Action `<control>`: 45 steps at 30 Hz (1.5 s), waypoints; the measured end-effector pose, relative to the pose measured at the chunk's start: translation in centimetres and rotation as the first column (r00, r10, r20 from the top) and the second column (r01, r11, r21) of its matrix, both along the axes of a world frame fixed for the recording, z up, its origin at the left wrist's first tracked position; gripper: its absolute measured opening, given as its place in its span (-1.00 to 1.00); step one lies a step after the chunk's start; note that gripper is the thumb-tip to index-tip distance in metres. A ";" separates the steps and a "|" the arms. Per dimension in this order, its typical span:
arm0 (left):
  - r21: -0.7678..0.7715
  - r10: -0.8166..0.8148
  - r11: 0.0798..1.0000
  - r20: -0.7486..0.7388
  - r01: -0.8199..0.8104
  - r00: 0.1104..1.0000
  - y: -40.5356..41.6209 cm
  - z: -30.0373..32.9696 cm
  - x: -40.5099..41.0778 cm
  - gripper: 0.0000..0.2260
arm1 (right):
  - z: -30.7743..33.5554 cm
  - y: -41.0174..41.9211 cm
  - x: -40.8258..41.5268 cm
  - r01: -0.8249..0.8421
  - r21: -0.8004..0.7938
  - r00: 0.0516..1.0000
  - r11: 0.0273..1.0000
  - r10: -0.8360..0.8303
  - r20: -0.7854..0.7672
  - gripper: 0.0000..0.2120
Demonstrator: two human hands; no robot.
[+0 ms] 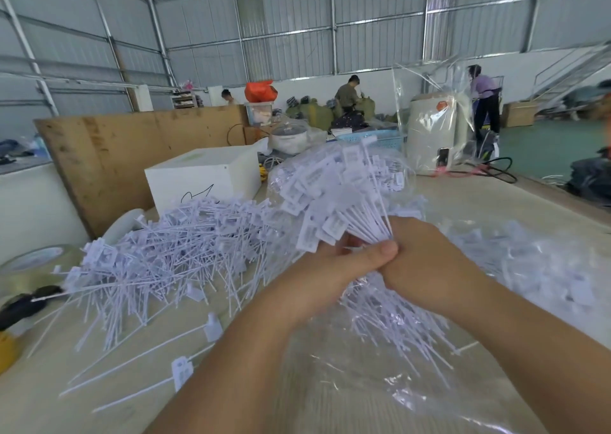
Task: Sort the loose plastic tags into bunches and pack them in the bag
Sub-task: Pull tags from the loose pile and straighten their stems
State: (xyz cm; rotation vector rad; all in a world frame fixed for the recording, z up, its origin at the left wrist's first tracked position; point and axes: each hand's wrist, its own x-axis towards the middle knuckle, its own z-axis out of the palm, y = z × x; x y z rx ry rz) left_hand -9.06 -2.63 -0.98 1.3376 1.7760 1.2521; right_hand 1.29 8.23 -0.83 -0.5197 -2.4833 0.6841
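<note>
Above worktop [496, 202], both hands meet mid-air. Left hand [334, 268] and right hand [426, 261] each curl fingers round stems of one bunch of tags [340, 202]; grip tight, tag heads fanning up and away from it. Left of grip: big heap of loose tags [158, 251]. Under and right of grip: clear bag [380, 367] holding more tags. Beyond heap: white box [205, 175].

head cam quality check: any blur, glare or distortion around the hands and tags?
Head view: wide-angle bending bows the wall beams and table edge. The held bunch of tags and both hands, left hand and right hand, are slightly motion-soft. The clear plastic bag shows patchy glare. Lighting is even and diffuse, shadows faint.
</note>
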 end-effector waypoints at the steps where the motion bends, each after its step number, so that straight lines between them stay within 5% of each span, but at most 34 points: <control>1: -0.020 0.005 1.000 -0.042 -0.005 0.999 -0.2 -0.1 -0.5 -0.56 | -0.1 0.6 0.2 0.002 -0.046 0.999 0.999 -0.004 -0.044 -0.77; 4: -0.211 0.001 0.973 -0.414 -0.097 0.910 0.1 -1.5 -2.2 -0.43 | -0.1 2.0 0.8 -0.056 -0.298 0.983 0.953 0.000 -0.185 -0.82; 7: -0.176 0.049 0.956 -0.696 -0.236 0.716 0.8 -2.5 -2.6 -0.36 | 0.9 2.3 1.5 -0.233 -0.389 0.964 0.891 0.158 -0.215 -0.80; 11: 0.046 0.327 0.931 -0.548 -0.362 0.770 0.6 -2.6 -3.1 -0.84 | 1.0 3.0 2.7 -0.512 -0.517 0.827 0.686 0.556 -0.081 -0.91; 14: -0.005 0.405 0.887 -0.477 -0.463 0.780 -1.1 -4.1 -4.6 -0.83 | 0.0 3.8 2.8 -0.497 -0.601 0.734 0.626 0.672 0.093 -0.93; 16: 0.169 0.511 0.858 -0.361 -0.484 0.780 -0.2 -3.1 -4.7 -0.74 | -0.3 4.2 2.9 -0.478 -0.601 0.725 0.640 0.674 0.142 -0.88; 19: 0.467 0.542 0.785 -0.200 -0.407 0.816 0.7 -1.2 -4.1 -0.81 | 0.2 4.7 3.3 -0.434 -0.539 0.766 0.722 0.610 0.201 -0.85; 22: 0.588 0.731 0.609 -0.154 -0.533 0.665 0.2 -0.5 -4.1 -0.85 | 0.7 4.9 3.2 -0.260 -0.205 0.874 0.944 0.320 0.367 -0.74; 24: 0.620 0.756 0.560 -0.112 -0.549 0.645 0.0 -0.5 -3.9 -0.85 | 0.6 5.0 2.8 -0.082 0.028 0.922 0.996 0.065 0.381 -0.73; 29: 0.690 0.658 0.571 -0.062 -0.444 0.750 0.3 -0.5 -1.8 -0.80 | -0.3 4.2 2.1 0.153 0.186 0.891 0.970 -0.217 0.398 -0.85; 35: 0.727 0.600 0.613 -0.174 -0.309 0.781 0.3 -0.3 0.3 -0.81 | -2.3 1.5 0.5 -0.081 0.158 0.885 0.984 -0.002 0.465 -0.55; 39: 0.778 0.548 0.594 -0.203 -0.207 0.811 0.3 -0.2 1.3 -0.81 | -2.7 1.7 -0.4 0.103 0.324 0.852 0.940 -0.251 0.460 -0.73; 45: 0.829 0.435 0.540 -0.130 -0.143 0.891 0.5 -0.7 3.1 -0.82 | -2.5 2.1 -0.2 0.355 0.330 0.757 0.875 -0.476 0.447 -0.51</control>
